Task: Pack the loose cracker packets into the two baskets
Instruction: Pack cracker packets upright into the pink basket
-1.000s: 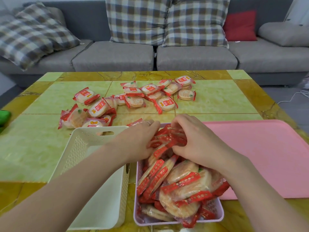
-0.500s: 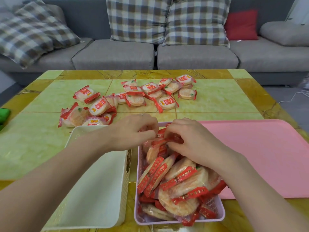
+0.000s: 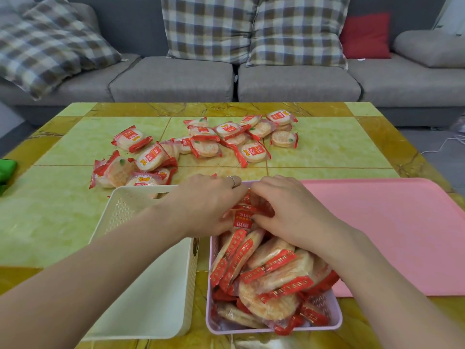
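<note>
A lilac basket (image 3: 334, 321) near the table's front edge is heaped with red-and-clear cracker packets (image 3: 271, 273). Left of it stands a cream basket (image 3: 141, 293) with nothing visible inside. My left hand (image 3: 206, 205) and my right hand (image 3: 289, 210) meet over the far end of the lilac basket, fingers curled round one packet (image 3: 242, 219) with its red label facing up. Several loose packets (image 3: 198, 144) lie scattered across the middle of the table beyond the baskets.
A pink tray (image 3: 390, 230) lies flat to the right of the lilac basket. A green object (image 3: 6, 170) sits at the table's left edge. Beyond the yellow-green table (image 3: 50, 222) stands a grey sofa with checked cushions.
Both hands drew slightly nearer along the far end of the lilac basket and now hold one packet, label up. The cream basket's near end has shifted a little.
</note>
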A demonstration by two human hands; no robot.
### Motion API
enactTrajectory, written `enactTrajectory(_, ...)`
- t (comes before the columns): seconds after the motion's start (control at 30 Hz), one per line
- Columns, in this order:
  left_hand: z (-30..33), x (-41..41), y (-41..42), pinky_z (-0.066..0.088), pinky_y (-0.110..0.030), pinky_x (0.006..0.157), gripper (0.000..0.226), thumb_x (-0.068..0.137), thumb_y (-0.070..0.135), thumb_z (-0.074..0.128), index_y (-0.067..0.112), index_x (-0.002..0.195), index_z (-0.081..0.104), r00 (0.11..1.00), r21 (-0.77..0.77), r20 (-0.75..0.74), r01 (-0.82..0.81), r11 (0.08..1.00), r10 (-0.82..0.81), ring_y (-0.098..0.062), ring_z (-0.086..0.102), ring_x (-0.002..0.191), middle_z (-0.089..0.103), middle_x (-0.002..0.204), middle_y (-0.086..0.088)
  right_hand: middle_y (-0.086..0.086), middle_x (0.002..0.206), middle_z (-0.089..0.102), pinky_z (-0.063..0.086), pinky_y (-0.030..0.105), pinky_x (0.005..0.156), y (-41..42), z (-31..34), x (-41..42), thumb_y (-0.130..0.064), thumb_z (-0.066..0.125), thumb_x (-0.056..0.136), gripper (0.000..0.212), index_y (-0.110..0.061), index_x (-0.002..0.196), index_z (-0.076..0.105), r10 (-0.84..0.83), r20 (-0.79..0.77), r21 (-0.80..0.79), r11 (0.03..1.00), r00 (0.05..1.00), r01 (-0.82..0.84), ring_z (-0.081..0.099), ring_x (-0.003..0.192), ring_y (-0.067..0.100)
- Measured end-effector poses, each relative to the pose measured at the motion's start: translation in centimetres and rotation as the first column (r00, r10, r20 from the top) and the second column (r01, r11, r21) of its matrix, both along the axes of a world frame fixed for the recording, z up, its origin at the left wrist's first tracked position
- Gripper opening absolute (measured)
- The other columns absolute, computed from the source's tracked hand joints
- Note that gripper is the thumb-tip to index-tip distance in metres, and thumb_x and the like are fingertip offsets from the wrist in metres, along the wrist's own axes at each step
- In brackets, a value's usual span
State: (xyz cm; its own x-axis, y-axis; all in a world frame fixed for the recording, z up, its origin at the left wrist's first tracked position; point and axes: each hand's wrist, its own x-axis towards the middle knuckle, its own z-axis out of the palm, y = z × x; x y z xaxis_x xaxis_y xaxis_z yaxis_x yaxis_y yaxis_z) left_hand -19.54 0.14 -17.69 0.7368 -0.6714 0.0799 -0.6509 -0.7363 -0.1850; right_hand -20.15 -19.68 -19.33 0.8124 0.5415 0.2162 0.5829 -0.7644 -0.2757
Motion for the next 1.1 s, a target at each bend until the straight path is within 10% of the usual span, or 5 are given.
enactTrajectory(0.27, -1.2, -1.4, -0.7, 0.036, -0.034, 0.053, 0.030, 0.067, 0.020, 0.077, 0.013, 0.085, 0.054, 0.976, -0.062, 0.190, -0.094, 0.994, 0.104, -0.029, 0.059, 0.062, 0.057, 0.078, -0.007, -0.004, 0.108, 0.059, 0.048, 0.041, 0.084, 0.1, -0.8, 0.4, -0.028, 0.071, 0.086, 0.020, -0.025, 0.095, 0.054, -0.009, -0.083, -0.036, 0.999, 0.996, 0.007, 0.057, 0.104, 0.022)
enactTrajectory(0.47, -1.2, -2.6, 0.6, 0.033, -0.031, 0.059, 0.014, 0.092, 0.030, 0.046, 0.021, 0.082, 0.049, 0.975, -0.218, -0.222, -0.040, 0.975, -0.010, -0.023, 0.055, 0.070, 0.054, 0.074, 0.008, -0.006, 0.105, 0.058, 0.042, 0.038, 0.088, 0.1, -0.4, 0.3, -0.028, 0.069, 0.087, 0.018, -0.024, 0.102, 0.060, -0.015, -0.030, -0.094, 0.995, 0.999, 0.013, 0.055, 0.101, 0.021)
enactTrajectory(0.63, -0.8, -3.1, -0.1, 0.051, -0.038, 0.084, 0.025, 0.095, 0.023, 0.043, 0.024, 0.100, 0.067, 0.981, 0.094, -0.167, 0.112, 0.989, -0.095, -0.022, 0.065, 0.089, 0.070, 0.094, 0.004, -0.008, 0.096, 0.052, 0.041, 0.037, 0.082, 0.5, 0.0, 0.3, -0.029, 0.067, 0.086, 0.022, -0.027, 0.089, 0.045, -0.035, -0.039, -0.112, 0.993, 0.999, 0.030, 0.054, 0.098, 0.020)
enactTrajectory(0.87, 0.0, -2.4, -2.4, 0.022, -0.043, 0.105, 0.006, 0.096, 0.023, 0.053, 0.027, 0.099, 0.056, 0.925, 0.378, -0.367, 0.058, 0.924, 0.093, -0.017, 0.055, 0.090, 0.066, 0.097, 0.009, -0.007, 0.109, 0.059, 0.046, 0.041, 0.088, 0.2, -0.5, 0.0, -0.029, 0.069, 0.085, 0.022, -0.024, 0.104, 0.058, -0.045, -0.088, 0.005, 0.999, 0.995, 0.046, 0.055, 0.101, 0.019)
enactTrajectory(1.1, -0.8, -2.2, -3.5, 0.022, -0.044, 0.110, 0.012, 0.092, 0.015, 0.058, 0.022, 0.100, 0.063, 0.943, 0.500, -0.267, -0.042, 0.865, 0.200, -0.016, 0.057, 0.087, 0.067, 0.095, 0.008, -0.008, 0.117, 0.059, 0.046, 0.039, 0.090, -0.3, -1.0, -0.2, -0.026, 0.067, 0.088, 0.023, -0.022, 0.110, 0.059, -0.042, -0.109, 0.056, 0.997, 0.993, 0.048, 0.053, 0.108, 0.018)
